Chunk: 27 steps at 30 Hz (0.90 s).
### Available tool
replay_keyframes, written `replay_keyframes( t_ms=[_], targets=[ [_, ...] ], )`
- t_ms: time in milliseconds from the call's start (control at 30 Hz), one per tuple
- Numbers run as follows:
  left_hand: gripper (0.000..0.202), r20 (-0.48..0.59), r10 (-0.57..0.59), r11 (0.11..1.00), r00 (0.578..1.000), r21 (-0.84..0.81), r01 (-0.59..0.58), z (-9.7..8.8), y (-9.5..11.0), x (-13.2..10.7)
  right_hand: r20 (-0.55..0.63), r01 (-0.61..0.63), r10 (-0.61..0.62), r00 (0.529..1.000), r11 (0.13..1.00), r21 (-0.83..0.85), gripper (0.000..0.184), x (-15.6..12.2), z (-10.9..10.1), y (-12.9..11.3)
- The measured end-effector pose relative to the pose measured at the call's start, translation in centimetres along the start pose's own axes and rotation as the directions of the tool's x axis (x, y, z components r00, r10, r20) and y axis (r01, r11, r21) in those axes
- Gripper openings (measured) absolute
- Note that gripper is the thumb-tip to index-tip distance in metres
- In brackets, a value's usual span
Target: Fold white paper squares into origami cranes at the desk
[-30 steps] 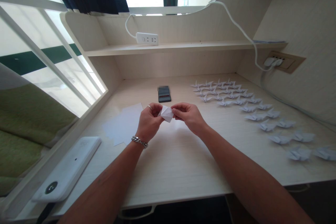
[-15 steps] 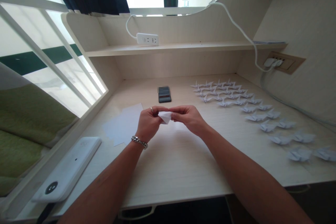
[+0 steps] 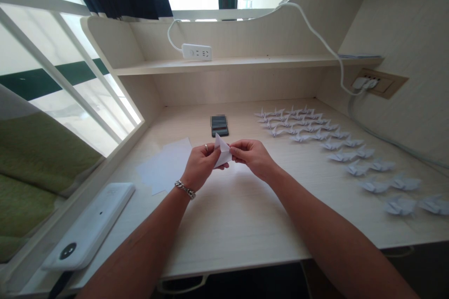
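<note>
A small piece of folded white paper (image 3: 223, 154) is held up over the desk, one pointed flap standing upright. My left hand (image 3: 202, 161), with a ring and a chain bracelet, grips its left side between thumb and fingers. Pinching the right edge is my right hand (image 3: 254, 156). The fingers partly cover the paper, so its full shape is hidden. Flat white paper sheets (image 3: 166, 163) lie on the desk left of my left hand. Several folded paper cranes (image 3: 321, 135) stand in rows to the right.
Behind my hands lies a small dark case or device (image 3: 219, 126). A white box-like device (image 3: 93, 224) with a dark cable rests at the left edge. On the shelf (image 3: 238, 64) sits a white power strip (image 3: 197, 52). A white cable (image 3: 315, 32) runs to the wall socket (image 3: 380, 83).
The folded paper has been turned and opened, so a pointed flap now stands up. My left hand's fingers have shifted beneath the paper; my right hand still pinches its right side.
</note>
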<state>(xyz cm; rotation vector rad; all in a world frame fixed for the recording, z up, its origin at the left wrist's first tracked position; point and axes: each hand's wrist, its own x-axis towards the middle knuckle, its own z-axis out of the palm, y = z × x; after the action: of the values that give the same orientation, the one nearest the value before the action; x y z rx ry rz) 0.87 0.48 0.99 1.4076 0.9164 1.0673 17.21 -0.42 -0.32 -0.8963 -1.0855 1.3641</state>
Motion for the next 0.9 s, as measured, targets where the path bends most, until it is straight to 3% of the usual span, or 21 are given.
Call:
replay_keyframes(
  t_ms=[133, 233, 333, 400, 500, 600, 700, 767, 900],
  targets=[
    [0.034, 0.045, -0.044, 0.996, 0.998, -0.074, 0.047, 0.1, 0.1, -0.1, -0.001, 0.009, -0.009, 1.0, 1.0, -0.025, 0.035, 0.0, 0.0, 0.1],
    [0.033, -0.04, -0.055, 0.996, 0.998, -0.073, 0.052, 0.2, 0.3, -0.1, -0.042, 0.03, -0.037, 0.998, 0.988, -0.151, 0.035, 0.0, 0.1, 0.0],
    [0.036, -0.172, -0.045, 0.998, 0.984, -0.039, 0.039, 0.1, 0.2, 0.1, -0.051, 0.147, -0.171, 0.984, 0.939, -0.312, 0.036, -0.3, 0.2, -0.2],
    [0.037, -0.24, 0.016, 0.999, 0.971, 0.05, -0.003, -0.2, -0.1, 0.2, 0.03, 0.287, -0.308, 0.951, 0.84, -0.461, 0.039, -0.7, 0.5, -0.2],
    [0.033, -0.271, 0.164, 0.962, 0.948, 0.256, -0.093, -0.5, -0.6, 0.4, 0.184, 0.443, -0.445, 0.876, 0.597, -0.669, 0.039, -1.3, 1.0, -0.2],
    [0.031, -0.251, 0.231, 0.921, 0.94, 0.368, -0.128, -0.2, -0.9, 0.2, 0.252, 0.49, -0.521, 0.816, 0.389, -0.78, 0.028, -1.6, 1.3, 0.0],
    [0.028, -0.221, 0.284, 0.878, 0.933, 0.45, -0.161, 0.4, -0.7, -0.2, 0.25, 0.455, -0.555, 0.793, 0.268, -0.849, 0.03, -1.6, 1.4, 0.2],
    [0.027, -0.196, 0.318, 0.851, 0.928, 0.491, -0.188, 0.8, -0.5, -0.5, 0.214, 0.415, -0.555, 0.803, 0.265, -0.87, 0.03, -1.6, 1.4, 0.2],
    [0.026, -0.149, 0.336, 0.814, 0.93, 0.542, -0.207, 1.1, -0.4, -0.7, 0.072, 0.352, -0.553, 0.83, 0.419, -0.837, 0.025, -1.3, 1.2, 0.3]
  ],
)
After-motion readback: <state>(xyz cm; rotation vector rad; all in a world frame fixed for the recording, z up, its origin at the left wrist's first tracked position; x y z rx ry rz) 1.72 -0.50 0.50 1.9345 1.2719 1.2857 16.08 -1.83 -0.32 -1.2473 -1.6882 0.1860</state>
